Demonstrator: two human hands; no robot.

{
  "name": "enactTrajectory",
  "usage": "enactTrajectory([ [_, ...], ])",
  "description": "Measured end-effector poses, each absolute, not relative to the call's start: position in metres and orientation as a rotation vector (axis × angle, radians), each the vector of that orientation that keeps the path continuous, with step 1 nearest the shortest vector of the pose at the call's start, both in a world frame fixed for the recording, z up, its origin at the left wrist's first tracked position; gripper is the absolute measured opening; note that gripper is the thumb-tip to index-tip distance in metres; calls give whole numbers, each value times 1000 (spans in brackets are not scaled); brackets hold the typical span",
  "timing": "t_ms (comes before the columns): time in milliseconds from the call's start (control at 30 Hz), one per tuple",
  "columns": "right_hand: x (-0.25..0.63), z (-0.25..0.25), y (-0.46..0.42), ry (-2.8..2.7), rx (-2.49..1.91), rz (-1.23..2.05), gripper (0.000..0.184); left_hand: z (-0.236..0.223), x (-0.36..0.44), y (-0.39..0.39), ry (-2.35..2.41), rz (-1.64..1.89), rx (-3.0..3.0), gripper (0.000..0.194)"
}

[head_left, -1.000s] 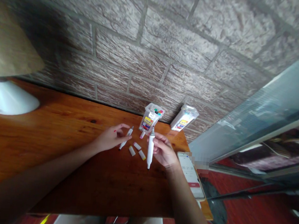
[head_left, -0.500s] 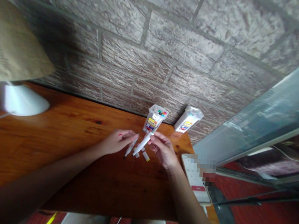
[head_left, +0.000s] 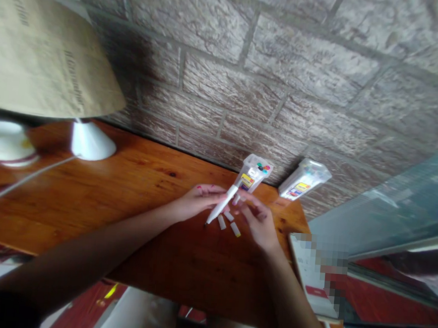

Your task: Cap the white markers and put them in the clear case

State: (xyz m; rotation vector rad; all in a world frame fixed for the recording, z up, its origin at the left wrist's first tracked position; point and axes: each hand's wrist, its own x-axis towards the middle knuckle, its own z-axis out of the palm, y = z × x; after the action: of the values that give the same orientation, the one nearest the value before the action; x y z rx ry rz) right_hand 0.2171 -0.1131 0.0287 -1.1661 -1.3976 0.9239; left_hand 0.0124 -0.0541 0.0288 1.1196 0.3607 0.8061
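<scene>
A white marker (head_left: 221,206) with a dark tip slants down to the left, pinched between the thumb and fingers of my left hand (head_left: 200,203). Whether a second marker lies behind it in the same grip is hidden. At the marker's upper end, my right hand (head_left: 262,222) has its thumb and fingers curled close together, around a small pale piece too blurred to name. Just below the hands, three small caps lie on the table: a white cap (head_left: 222,222), another white cap (head_left: 229,216) and a yellow-ended cap (head_left: 235,229).
A clear marker box (head_left: 254,171) with coloured ends showing stands behind my hands. A second clear box (head_left: 304,181) is to its right. On the left are a lamp (head_left: 94,141) and a white cup (head_left: 6,142). A phone (head_left: 317,288) lies along the table's (head_left: 142,178) right edge.
The white marker has passed from my right fingers into my left hand. My hands are now closer together. The view has swung left, bringing the cup into sight.
</scene>
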Motion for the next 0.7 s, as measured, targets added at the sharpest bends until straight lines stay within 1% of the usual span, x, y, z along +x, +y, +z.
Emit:
enactTrajectory([
  [67,228,23,-108,-1607,-1318,585,42,31,12,-53,305,841,973,36],
  [100,233,20,-106,-1713,-1384,472,46,32,11,-53,284,854,918,34],
  [167,240,13,-101,-1867,-1436,335,47,35,10,-52,258,884,827,30],
  [300,245,4,-96,-2034,-1423,288,42,37,7,-48,241,932,691,17],
  [367,244,3,-96,-2061,-1439,278,39,38,6,-47,238,938,657,13],
  [567,233,2,-92,-2037,-1578,188,36,39,3,-46,248,952,626,17],
  [700,227,2,-86,-1909,-1651,167,27,37,4,-44,260,962,643,17],
])
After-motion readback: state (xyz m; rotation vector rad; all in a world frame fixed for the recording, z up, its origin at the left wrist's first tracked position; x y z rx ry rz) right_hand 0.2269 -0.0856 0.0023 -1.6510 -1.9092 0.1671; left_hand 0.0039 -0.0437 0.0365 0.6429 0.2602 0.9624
